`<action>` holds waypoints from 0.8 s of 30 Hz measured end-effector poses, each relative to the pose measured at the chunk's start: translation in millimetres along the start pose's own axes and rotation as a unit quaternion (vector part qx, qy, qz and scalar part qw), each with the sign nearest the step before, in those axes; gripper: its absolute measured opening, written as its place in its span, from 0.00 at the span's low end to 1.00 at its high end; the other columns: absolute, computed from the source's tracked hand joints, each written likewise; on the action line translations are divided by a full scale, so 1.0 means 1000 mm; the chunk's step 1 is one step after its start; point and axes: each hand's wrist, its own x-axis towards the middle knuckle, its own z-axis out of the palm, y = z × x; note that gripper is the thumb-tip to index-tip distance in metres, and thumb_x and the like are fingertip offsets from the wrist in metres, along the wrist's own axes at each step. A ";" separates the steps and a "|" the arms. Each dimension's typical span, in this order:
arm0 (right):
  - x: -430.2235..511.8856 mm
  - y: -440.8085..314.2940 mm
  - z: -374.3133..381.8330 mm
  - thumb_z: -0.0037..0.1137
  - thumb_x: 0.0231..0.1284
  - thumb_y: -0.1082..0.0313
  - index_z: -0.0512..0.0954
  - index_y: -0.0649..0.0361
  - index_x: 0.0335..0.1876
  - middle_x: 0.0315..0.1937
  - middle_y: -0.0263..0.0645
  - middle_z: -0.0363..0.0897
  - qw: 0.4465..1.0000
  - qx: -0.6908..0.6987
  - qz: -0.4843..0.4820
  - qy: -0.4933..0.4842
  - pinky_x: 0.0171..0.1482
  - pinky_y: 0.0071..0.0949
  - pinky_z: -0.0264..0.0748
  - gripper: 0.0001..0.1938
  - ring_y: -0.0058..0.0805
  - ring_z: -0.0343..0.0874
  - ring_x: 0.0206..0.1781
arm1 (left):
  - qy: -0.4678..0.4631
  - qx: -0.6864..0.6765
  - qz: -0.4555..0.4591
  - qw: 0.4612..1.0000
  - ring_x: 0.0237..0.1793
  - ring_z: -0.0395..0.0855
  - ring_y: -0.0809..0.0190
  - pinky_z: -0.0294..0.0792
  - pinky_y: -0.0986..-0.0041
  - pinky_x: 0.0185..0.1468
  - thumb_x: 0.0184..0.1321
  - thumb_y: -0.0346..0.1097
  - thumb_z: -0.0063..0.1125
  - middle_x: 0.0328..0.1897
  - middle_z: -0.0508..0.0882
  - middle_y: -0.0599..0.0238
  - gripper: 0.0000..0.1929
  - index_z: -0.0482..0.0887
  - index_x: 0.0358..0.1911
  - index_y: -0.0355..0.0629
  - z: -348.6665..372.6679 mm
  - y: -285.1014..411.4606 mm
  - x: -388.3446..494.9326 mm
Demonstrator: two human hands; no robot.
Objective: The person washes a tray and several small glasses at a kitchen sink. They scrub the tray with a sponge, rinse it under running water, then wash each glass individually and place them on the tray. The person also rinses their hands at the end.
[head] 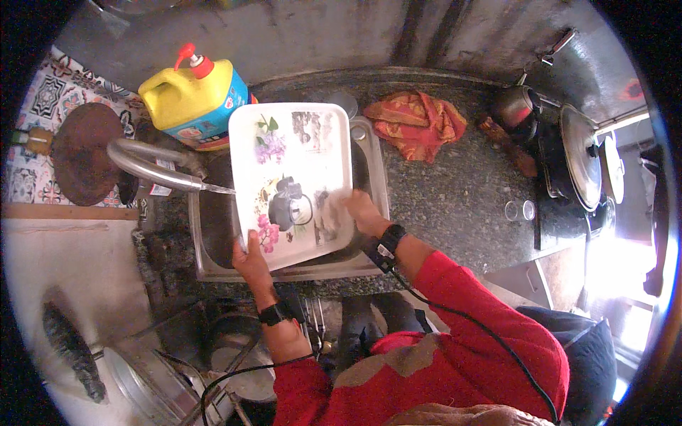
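Observation:
A white rectangular tray (319, 160) printed with flowers and a dark kettle-like picture is held tilted over the metal sink (381, 181). My left hand (250, 261) grips its lower left corner, thumb over the rim. At the tray's right side is my right hand (365, 210), its fingers blurred over the printed surface. Whether those fingers hold anything is not visible. From the curved metal faucet (154, 170), a thin stream of water reaches the tray's left edge. The tray hides much of the sink basin.
Behind the faucet stands a yellow jug with a red pump (192, 101). An orange patterned cloth (418, 125) lies on the granite counter (442, 197). A clear glass (519, 211) and a stove with a lidded pan (581, 160) are at right. Metal pots (245, 351) sit below left.

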 end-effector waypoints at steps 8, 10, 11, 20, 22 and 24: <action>-0.004 -0.011 0.013 0.57 0.64 0.66 0.80 0.64 0.52 0.41 0.37 0.84 0.805 0.452 0.384 -0.034 0.42 0.29 0.77 0.15 0.26 0.81 0.43 | -0.002 0.044 0.058 0.997 0.42 0.81 0.68 0.74 0.71 0.49 0.70 0.38 0.59 0.44 0.87 0.63 0.15 0.84 0.49 0.31 -0.010 -0.012 -0.009; -0.001 -0.022 0.014 0.58 0.63 0.66 0.79 0.64 0.52 0.43 0.38 0.84 0.823 0.416 0.384 -0.041 0.42 0.29 0.77 0.15 0.27 0.81 0.43 | 0.009 0.093 0.081 0.992 0.41 0.80 0.67 0.74 0.71 0.48 0.70 0.39 0.59 0.43 0.87 0.63 0.16 0.83 0.50 0.31 -0.012 -0.005 -0.014; 0.001 -0.027 0.013 0.58 0.63 0.66 0.79 0.65 0.52 0.43 0.38 0.84 0.833 0.400 0.381 -0.032 0.42 0.30 0.78 0.15 0.28 0.82 0.43 | 0.018 0.125 0.098 0.987 0.41 0.80 0.67 0.74 0.71 0.48 0.70 0.39 0.59 0.44 0.87 0.63 0.16 0.83 0.50 0.31 -0.013 0.000 -0.017; -0.010 -0.052 -0.037 0.58 0.66 0.69 0.78 0.65 0.56 0.45 0.38 0.85 0.955 0.209 0.213 -0.006 0.47 0.31 0.79 0.16 0.26 0.82 0.45 | 0.033 -0.022 -0.026 0.999 0.41 0.82 0.65 0.75 0.69 0.47 0.71 0.39 0.60 0.46 0.86 0.63 0.16 0.82 0.53 0.33 -0.018 0.009 -0.024; -0.009 -0.053 -0.052 0.58 0.68 0.69 0.78 0.64 0.59 0.45 0.37 0.85 0.919 0.311 0.240 0.034 0.48 0.30 0.79 0.16 0.24 0.82 0.45 | 0.013 -0.105 -0.097 0.990 0.43 0.83 0.64 0.76 0.67 0.48 0.71 0.39 0.60 0.48 0.86 0.63 0.17 0.82 0.55 0.34 -0.017 -0.002 -0.026; -0.013 -0.056 -0.068 0.57 0.68 0.70 0.77 0.63 0.60 0.46 0.36 0.85 0.918 0.337 0.208 0.017 0.49 0.28 0.79 0.16 0.22 0.81 0.46 | -0.015 -0.178 -0.179 0.967 0.46 0.84 0.62 0.77 0.65 0.50 0.71 0.39 0.60 0.50 0.86 0.62 0.18 0.81 0.57 0.33 -0.012 -0.013 -0.030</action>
